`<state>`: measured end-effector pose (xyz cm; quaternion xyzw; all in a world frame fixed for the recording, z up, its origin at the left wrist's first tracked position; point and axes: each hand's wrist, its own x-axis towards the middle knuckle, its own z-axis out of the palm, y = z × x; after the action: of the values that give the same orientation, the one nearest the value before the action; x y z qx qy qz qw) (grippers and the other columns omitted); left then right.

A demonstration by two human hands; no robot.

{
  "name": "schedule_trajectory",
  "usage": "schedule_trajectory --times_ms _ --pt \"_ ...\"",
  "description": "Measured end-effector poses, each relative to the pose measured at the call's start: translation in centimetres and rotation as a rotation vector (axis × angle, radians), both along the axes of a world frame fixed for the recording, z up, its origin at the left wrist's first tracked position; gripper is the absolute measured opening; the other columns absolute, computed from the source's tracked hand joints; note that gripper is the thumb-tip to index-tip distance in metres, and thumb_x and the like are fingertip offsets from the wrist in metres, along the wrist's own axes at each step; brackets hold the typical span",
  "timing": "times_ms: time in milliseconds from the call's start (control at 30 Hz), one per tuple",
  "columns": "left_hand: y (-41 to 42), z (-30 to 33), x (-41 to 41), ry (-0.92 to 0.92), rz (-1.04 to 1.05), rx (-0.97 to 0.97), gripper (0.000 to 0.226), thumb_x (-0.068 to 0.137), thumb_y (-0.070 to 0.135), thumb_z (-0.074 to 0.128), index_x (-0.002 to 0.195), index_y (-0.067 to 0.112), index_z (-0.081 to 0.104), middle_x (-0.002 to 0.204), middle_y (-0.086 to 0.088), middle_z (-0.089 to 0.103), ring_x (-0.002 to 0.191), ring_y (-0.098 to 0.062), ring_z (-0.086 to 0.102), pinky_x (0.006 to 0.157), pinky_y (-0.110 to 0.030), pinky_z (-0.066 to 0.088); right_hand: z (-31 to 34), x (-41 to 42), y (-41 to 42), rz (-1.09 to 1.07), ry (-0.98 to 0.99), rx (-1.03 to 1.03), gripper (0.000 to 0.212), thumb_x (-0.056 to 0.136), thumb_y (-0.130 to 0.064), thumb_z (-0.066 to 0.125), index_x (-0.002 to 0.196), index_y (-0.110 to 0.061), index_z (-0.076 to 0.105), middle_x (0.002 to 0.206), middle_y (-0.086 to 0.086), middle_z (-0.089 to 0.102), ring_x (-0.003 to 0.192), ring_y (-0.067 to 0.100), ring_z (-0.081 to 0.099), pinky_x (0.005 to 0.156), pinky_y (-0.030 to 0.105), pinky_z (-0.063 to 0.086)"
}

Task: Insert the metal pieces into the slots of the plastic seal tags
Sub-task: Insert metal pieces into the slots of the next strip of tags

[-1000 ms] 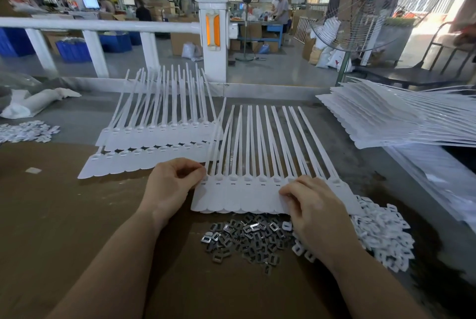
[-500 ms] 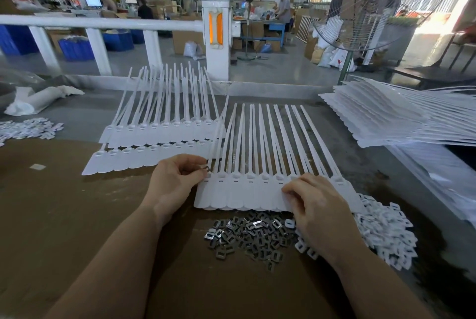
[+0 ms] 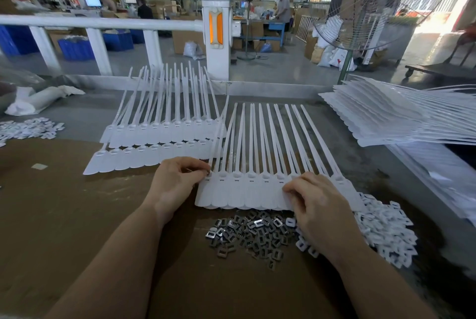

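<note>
- Your left hand (image 3: 176, 185) sits at the left end of the near strip of seal tags (image 3: 247, 194), fingers curled, thumb and forefinger pinching at the slot of the leftmost tag; something small and metallic seems to be between the fingertips, though it is too small to be certain.
- Your right hand (image 3: 318, 205) lies on the right part of that same strip, fingers bent and pressing down on the tag heads, gripping nothing you can make out.
- That strip lies flat on the bench (image 3: 77, 118) with its long tails fanning away from you, its broad ends toward you on the brown cardboard sheet (image 3: 64, 215).
- Just in front of the strip, between your forearms, is the loose pile of metal pieces (image 3: 247, 237).
- Right of that pile, partly under your right wrist, is a heap of small white plastic clips (image 3: 383, 231).
- Two more strips of tags (image 3: 159, 143) lie overlapped beyond your left hand.
- At the right edge of the bench is a thick stack of tag strips (image 3: 394, 118).
- Far left, you have a smaller scatter of white clips (image 3: 28, 128) and a white bag (image 3: 38, 100).
</note>
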<state>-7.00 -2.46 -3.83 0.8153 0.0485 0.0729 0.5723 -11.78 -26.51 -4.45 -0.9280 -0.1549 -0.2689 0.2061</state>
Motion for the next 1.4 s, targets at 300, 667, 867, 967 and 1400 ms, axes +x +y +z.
schedule_trajectory --times_ms 300,667,867,967,1400 --pt "0.04 0.05 0.05 -0.005 -0.002 0.041 0.01 0.082 0.011 0.07 0.084 0.021 0.073 0.089 0.009 0.068 0.087 -0.004 0.059 0.069 -0.014 0.042 0.05 0.04 0.08 -0.001 0.005 -0.006 0.007 0.081 -0.001 0.066 0.082 -0.008 0.068 0.083 0.002 0.065 0.081 0.02 0.058 0.073 0.027 0.045" --pt "0.18 -0.02 0.05 -0.016 -0.008 0.023 0.012 0.084 0.014 0.069 0.081 0.026 0.071 0.091 0.009 0.069 0.091 -0.004 0.058 0.075 -0.017 0.043 -0.01 0.12 0.14 -0.012 0.008 -0.002 0.007 0.081 -0.003 0.065 0.08 -0.01 0.067 0.081 0.0 0.063 0.079 0.017 0.055 0.071 0.024 0.042" --pt "0.4 -0.15 0.12 -0.029 0.011 0.065 0.008 0.082 0.016 0.071 0.084 0.024 0.072 0.088 0.012 0.068 0.085 0.001 0.058 0.066 -0.011 0.038 0.04 0.06 0.19 -0.012 0.0 0.0 0.008 0.079 -0.001 0.066 0.079 -0.009 0.067 0.08 0.001 0.063 0.078 0.018 0.056 0.07 0.024 0.042" --pt "0.41 -0.22 0.2 -0.029 0.017 0.048 0.007 0.081 0.016 0.072 0.087 0.02 0.073 0.087 0.009 0.069 0.085 -0.002 0.059 0.064 -0.011 0.039 0.05 0.17 0.18 -0.01 -0.004 -0.001 0.009 0.079 0.0 0.066 0.079 -0.009 0.066 0.079 0.001 0.063 0.078 0.018 0.056 0.071 0.023 0.042" --pt "0.11 -0.55 0.59 0.03 0.041 0.004 0.004 0.082 0.021 0.071 0.085 0.024 0.072 0.091 0.006 0.068 0.09 -0.007 0.058 0.071 -0.022 0.047 -0.07 0.17 0.02 -0.007 0.002 0.002 0.009 0.08 -0.001 0.066 0.079 -0.01 0.066 0.08 0.0 0.062 0.079 0.018 0.055 0.071 0.024 0.041"
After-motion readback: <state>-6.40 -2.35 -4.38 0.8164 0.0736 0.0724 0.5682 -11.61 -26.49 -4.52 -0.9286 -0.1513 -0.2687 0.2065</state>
